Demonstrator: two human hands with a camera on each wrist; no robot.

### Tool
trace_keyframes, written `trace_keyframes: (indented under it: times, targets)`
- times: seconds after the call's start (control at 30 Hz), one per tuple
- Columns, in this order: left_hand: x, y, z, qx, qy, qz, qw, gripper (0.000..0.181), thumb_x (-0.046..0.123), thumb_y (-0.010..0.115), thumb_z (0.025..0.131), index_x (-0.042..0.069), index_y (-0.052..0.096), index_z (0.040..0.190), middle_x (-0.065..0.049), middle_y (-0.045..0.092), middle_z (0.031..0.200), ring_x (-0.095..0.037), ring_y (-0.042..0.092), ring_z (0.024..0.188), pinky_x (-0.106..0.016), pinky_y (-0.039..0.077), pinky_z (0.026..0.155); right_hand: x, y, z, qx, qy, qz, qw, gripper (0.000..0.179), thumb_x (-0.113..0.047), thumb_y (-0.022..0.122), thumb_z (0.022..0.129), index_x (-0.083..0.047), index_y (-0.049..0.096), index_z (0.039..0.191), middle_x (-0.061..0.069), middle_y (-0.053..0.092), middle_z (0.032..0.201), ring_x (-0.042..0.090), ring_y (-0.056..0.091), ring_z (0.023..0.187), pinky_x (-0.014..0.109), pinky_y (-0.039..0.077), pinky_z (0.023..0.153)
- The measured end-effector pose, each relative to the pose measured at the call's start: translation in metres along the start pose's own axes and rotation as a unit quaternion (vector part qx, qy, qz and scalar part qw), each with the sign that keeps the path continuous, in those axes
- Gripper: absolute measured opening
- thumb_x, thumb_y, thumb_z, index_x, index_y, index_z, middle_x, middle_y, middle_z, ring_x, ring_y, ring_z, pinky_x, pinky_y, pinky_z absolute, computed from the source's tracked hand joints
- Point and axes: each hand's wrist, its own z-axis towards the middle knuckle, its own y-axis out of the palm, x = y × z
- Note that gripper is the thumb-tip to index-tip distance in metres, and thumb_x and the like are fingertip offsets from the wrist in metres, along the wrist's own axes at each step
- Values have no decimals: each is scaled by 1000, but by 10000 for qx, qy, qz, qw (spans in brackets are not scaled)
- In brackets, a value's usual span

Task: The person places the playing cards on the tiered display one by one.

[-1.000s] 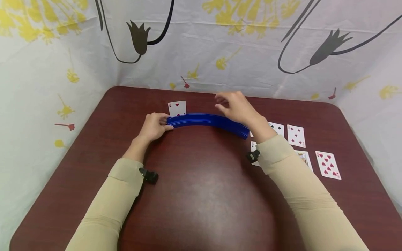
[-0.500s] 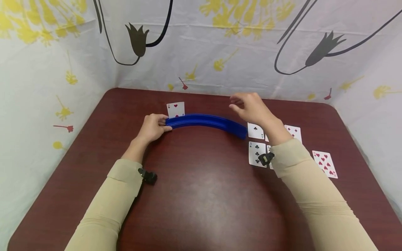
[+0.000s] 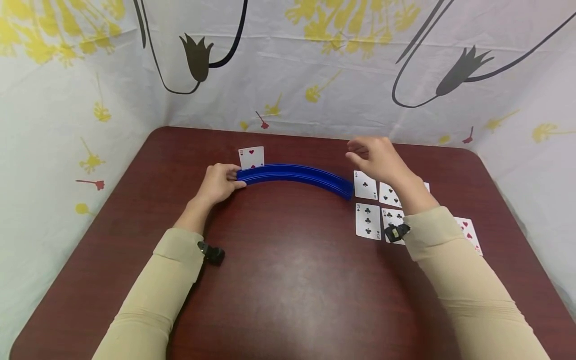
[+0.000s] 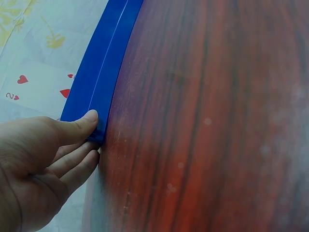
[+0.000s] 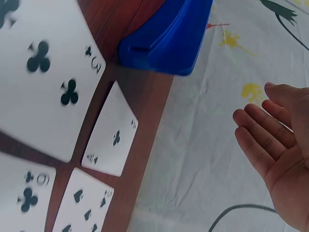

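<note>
The left hand pinches the left end of a curved blue plastic card holder, thumb on top and fingers curled beneath, on a glossy dark wooden table. A two of hearts stands upright in its grooved slot. The right hand hovers empty above the holder's right end, fingers loosely parted, over flat cards: ace of clubs, three of clubs
</note>
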Motion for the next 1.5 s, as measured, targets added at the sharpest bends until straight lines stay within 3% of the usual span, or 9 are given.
trace_keyframes:
  times: [0.73, 1.5]
  targets:
    - [0, 0, 0, -48, -113, -14, 9999, 44, 11, 77, 91, -6, 64, 130, -25, 70, 117, -34, 69, 107, -46, 54, 96, 28, -24, -41, 103, 530, -241, 9982, 27, -12, 65, 99, 7, 67, 118, 25, 72, 108, 40, 72, 97, 53, 57, 86]
    - [-1, 1, 1, -18, -41, 4, 10000, 44, 11, 77, 91, -7, 65, 129, -26, 70, 116, -34, 69, 106, -47, 55, 96, 56, -40, -72, 363, 716, -494, 9956, 28, -12, 66, 98, 9, 67, 117, 26, 72, 106, 42, 72, 95, 54, 55, 83]
